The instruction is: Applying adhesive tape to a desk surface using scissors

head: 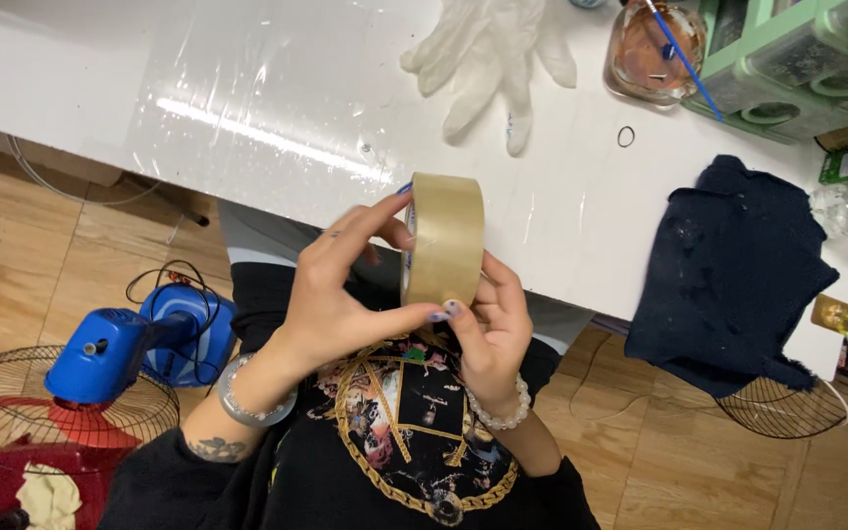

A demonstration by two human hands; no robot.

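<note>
A roll of tan tape (444, 240) is held upright on its edge at the centre of the frame, just in front of the near edge of the white table (247, 108); it is grasped by both hands; the left hand (331, 285) is wrapped around the side facing left, with the thumb laid under the roll and a fingertip hooked over its top, while the right hand (493, 324) is cupped beneath and behind it, fingers curled against the lower rim. No loose end of tape can be made out, so whether one has been lifted cannot be told; if the end is lost against the roll, it would likely be picked at with the long nails and the tape could be split into a thin strip rather than peeled cleanly. The roll is held over the lap and not over the table; should the grip be loosened, it would probably be dropped and rolled across the wooden floor toward the blue fan (120, 353) at lower left, where a black cord (164, 285) lies looped. A freed strip could be stuck to the fingers or folded on itself if pulled without tension. Farther off, white gloves (493, 49) lie at the upper centre of the table, a glass jar (655, 49) with a blue stick stands at upper right, and a dark cloth (728, 265) is draped over the table's right edge; none is touched.
</note>
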